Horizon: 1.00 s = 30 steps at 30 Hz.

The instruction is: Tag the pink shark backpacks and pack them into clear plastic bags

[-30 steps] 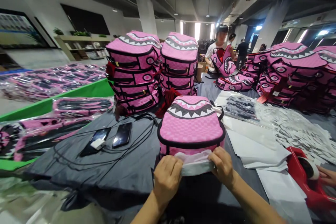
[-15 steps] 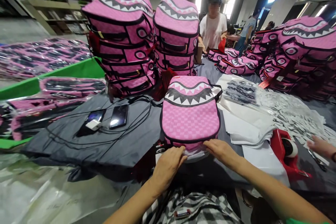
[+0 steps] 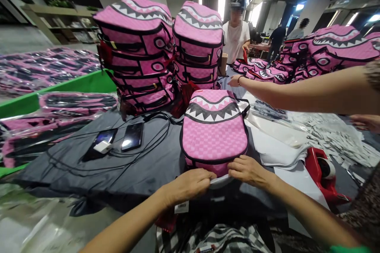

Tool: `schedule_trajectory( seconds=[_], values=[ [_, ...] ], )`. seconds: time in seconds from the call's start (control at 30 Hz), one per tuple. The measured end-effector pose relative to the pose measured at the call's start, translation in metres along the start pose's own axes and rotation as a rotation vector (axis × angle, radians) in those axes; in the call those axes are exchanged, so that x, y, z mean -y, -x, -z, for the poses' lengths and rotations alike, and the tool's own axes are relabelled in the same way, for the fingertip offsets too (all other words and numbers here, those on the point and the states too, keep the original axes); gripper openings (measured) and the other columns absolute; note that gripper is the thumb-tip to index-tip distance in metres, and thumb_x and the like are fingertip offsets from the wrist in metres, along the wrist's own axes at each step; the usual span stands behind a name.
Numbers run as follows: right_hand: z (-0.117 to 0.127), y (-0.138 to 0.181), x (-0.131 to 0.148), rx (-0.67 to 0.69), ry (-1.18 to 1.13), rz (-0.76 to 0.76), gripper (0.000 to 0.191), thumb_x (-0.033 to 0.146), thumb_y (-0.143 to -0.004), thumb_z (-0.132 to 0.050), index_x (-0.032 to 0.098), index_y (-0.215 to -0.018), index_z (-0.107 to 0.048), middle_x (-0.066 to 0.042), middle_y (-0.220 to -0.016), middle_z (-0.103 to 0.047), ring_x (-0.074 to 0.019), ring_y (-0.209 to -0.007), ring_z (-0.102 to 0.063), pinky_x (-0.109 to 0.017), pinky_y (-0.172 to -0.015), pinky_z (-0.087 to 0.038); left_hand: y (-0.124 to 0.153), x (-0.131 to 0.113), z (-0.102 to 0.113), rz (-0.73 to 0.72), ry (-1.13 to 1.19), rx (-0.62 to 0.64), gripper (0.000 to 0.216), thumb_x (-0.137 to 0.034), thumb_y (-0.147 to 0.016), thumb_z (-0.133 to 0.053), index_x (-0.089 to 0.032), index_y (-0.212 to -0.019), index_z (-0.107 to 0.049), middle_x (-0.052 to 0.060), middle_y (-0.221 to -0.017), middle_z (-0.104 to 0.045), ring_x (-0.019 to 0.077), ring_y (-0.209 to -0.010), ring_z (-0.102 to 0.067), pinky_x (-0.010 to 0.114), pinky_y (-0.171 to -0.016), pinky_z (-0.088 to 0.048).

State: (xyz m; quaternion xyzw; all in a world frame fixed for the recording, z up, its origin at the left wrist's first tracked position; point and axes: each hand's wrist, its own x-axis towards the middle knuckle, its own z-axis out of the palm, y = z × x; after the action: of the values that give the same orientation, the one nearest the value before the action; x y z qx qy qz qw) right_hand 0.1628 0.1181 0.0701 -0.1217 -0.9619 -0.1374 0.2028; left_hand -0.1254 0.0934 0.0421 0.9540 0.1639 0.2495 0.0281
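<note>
A pink backpack (image 3: 215, 138) with a shark-mouth print is lying face up on a grey cloth-covered surface (image 3: 154, 172), directly in front of the person wearing the camera. Its long axis is running away from the wearer, with the toothy print at the far end and the plain, black-piped end facing the hands.

From the fingers, the bag is extending forward. Both hands are meeting it only at this near end. The left hand (image 3: 192, 184) is coming in from the left, its curled fingers pointing rightward along the edge. The right hand (image 3: 248, 170) is sitting at the near right corner, a little farther forward and overlapping the piping, so it is the hand standing nearer the bag's main panel. The fingers of both hands are pinching a thin white strip (image 3: 220, 182) that is showing in the short gap between them, just under the bag's edge; whether it is paper or plastic, one cannot tell.

To the right, white sheets (image 3: 285, 152) are lying just beside the bag, and a red tape dispenser (image 3: 317, 180) is standing beyond them. A co-worker's arm (image 3: 305, 93) is spanning the space above the papers, apart from the bag.
</note>
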Motion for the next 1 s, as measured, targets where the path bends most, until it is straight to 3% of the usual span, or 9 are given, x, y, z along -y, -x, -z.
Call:
schedule_trajectory(
  seconds=[0.1,0.23,0.37,0.47,0.53,0.63,0.73,0.87,1.0],
  values=[
    [0.009,-0.003,-0.010,0.222,-0.034,-0.038,0.014,0.020,-0.106,-0.048,0.016,-0.096,-0.058,-0.001,-0.080,-0.062,-0.0155,-0.068,-0.051,-0.032,-0.061,-0.035,-0.008,0.007,0.004,0.066,0.001,0.110,0.030,-0.020,-0.106,-0.031,-0.018,-0.090,-0.056,0.000,-0.085,-0.065,0.0129,-0.070,-0.057,0.024,-0.066,-0.045],
    [0.025,-0.010,-0.017,0.447,-0.073,-0.049,0.011,0.028,-0.102,-0.059,0.018,-0.097,-0.058,0.000,-0.086,-0.060,-0.0136,-0.065,-0.049,-0.031,-0.052,-0.028,-0.012,0.003,0.012,0.152,-0.106,0.169,0.018,-0.031,-0.106,-0.044,-0.018,-0.104,-0.055,0.000,-0.087,-0.063,0.0160,-0.076,-0.057,0.028,-0.067,-0.041],
    [0.032,-0.023,-0.022,0.540,-0.098,0.012,0.009,0.016,-0.100,-0.060,0.020,-0.092,-0.058,0.003,-0.088,-0.058,-0.0114,-0.061,-0.045,-0.031,-0.049,-0.022,-0.016,0.000,0.017,0.088,-0.166,0.158,0.017,-0.030,-0.102,-0.054,-0.019,-0.089,-0.054,-0.001,-0.081,-0.061,0.0170,-0.074,-0.054,0.030,-0.065,-0.039],
    [0.030,-0.027,-0.022,0.560,-0.070,0.065,0.011,0.010,-0.099,-0.058,0.020,-0.093,-0.058,0.003,-0.085,-0.058,-0.0115,-0.058,-0.043,-0.031,-0.047,-0.021,-0.017,-0.003,0.018,0.005,-0.218,0.050,0.023,-0.026,-0.103,-0.050,-0.019,-0.082,-0.052,-0.001,-0.074,-0.058,0.0162,-0.069,-0.051,0.030,-0.062,-0.038],
    [0.027,-0.022,-0.019,0.489,-0.021,0.091,0.012,0.011,-0.099,-0.056,0.021,-0.093,-0.058,0.003,-0.083,-0.058,-0.0119,-0.056,-0.042,-0.031,-0.047,-0.020,-0.014,-0.008,0.016,-0.093,-0.278,-0.053,0.024,-0.015,-0.102,-0.046,-0.018,-0.079,-0.053,-0.001,-0.068,-0.054,0.0155,-0.063,-0.047,0.030,-0.061,-0.039],
    [0.016,-0.003,-0.004,0.168,0.091,0.120,0.012,0.013,-0.099,-0.053,0.021,-0.092,-0.058,0.003,-0.075,-0.056,-0.0126,-0.057,-0.044,-0.031,-0.049,-0.021,-0.001,-0.018,0.006,-0.225,-0.355,-0.160,0.019,-0.005,-0.096,-0.047,-0.014,-0.087,-0.060,-0.001,-0.068,-0.056,0.0148,-0.062,-0.050,0.033,-0.071,-0.047],
    [0.000,0.022,0.014,-0.127,0.170,0.090,0.011,0.013,-0.097,-0.054,0.021,-0.092,-0.060,0.003,-0.069,-0.056,-0.0121,-0.056,-0.046,-0.029,-0.051,-0.026,0.020,-0.016,-0.010,-0.271,-0.383,-0.230,0.016,-0.007,-0.094,-0.050,-0.013,-0.096,-0.065,0.002,-0.078,-0.065,0.0155,-0.071,-0.061,0.037,-0.084,-0.052],
    [-0.027,0.047,0.039,-0.268,0.174,-0.143,0.019,0.005,-0.095,-0.051,0.020,-0.100,-0.061,-0.001,-0.083,-0.069,-0.0113,-0.060,-0.055,-0.027,-0.052,-0.036,0.052,0.000,-0.019,-0.217,-0.460,-0.194,0.028,-0.008,-0.094,-0.054,-0.022,-0.114,-0.068,0.002,-0.092,-0.075,0.0147,-0.091,-0.070,0.033,-0.098,-0.054],
    [-0.047,0.052,0.070,-0.399,0.013,-0.491,0.023,0.008,-0.095,-0.050,0.020,-0.111,-0.061,-0.008,-0.099,-0.070,-0.0149,-0.074,-0.066,-0.025,-0.061,-0.052,0.074,0.008,-0.010,-0.156,-0.414,-0.087,0.041,-0.005,-0.100,-0.033,-0.018,-0.123,-0.065,0.005,-0.108,-0.078,0.0139,-0.110,-0.070,0.032,-0.112,-0.049]
  ],
)
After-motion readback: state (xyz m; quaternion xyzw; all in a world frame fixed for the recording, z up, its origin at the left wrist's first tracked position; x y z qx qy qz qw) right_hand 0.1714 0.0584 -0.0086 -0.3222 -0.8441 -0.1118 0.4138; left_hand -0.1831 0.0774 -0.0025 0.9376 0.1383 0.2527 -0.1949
